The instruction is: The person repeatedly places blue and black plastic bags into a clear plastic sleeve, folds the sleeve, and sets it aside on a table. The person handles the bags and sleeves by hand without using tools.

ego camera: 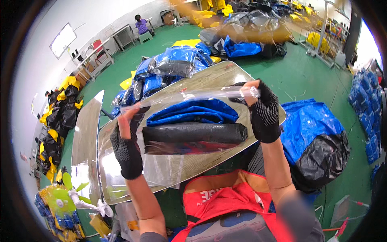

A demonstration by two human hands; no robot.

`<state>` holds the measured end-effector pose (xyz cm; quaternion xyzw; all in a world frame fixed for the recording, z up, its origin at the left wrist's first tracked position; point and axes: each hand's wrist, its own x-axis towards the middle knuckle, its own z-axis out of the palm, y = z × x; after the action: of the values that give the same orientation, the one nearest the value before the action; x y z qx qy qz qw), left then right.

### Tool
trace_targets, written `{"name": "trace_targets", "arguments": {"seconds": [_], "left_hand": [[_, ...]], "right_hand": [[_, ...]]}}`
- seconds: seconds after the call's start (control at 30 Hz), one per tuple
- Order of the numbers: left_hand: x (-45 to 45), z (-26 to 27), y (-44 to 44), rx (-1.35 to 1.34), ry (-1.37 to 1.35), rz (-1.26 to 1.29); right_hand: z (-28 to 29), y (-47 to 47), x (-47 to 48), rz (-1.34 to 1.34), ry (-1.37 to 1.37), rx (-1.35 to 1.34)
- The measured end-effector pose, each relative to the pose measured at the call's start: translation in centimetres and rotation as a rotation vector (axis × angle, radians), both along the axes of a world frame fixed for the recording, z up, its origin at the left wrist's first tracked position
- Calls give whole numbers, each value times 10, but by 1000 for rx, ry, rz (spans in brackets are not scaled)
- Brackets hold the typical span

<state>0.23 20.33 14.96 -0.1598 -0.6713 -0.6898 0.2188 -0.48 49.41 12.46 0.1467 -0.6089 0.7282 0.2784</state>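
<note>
Both hands wear black fingerless gloves with a dotted grip. My left hand (127, 142) grips the left end of a clear plastic bag's (187, 96) upper edge. At the other end of that edge, my right hand (264, 112) has its fingers closed on the gathered film. Between the hands, above the table, lie a folded blue tarpaulin sheet (193, 112) and a rolled black plastic sheet (195, 133); the film spans around them, though whether both are fully inside I cannot tell. Flat clear bags (164, 171) rest on the wood-look table (211, 71) near its front edge.
Wrapped blue and black bundles (175, 63) are piled beyond the table. A large blue and black heap (314, 139) stands at the right. A green fan (68, 193) is at lower left. One person (142, 25) sits far off by the wall.
</note>
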Motion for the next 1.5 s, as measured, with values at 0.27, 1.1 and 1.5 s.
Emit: {"name": "trace_targets", "arguments": {"seconds": [0.27,1.1,1.5], "left_hand": [[29,32,-12,-60,-51,-43],[-5,-181,53,-734,-307,-271],[35,-219,-4,-52,-754,61]], "right_hand": [[40,-12,24,-26,162,-97],[-186,-45,-37,236,-528,-26],[-229,-4,-22,434,-856,-83]]}}
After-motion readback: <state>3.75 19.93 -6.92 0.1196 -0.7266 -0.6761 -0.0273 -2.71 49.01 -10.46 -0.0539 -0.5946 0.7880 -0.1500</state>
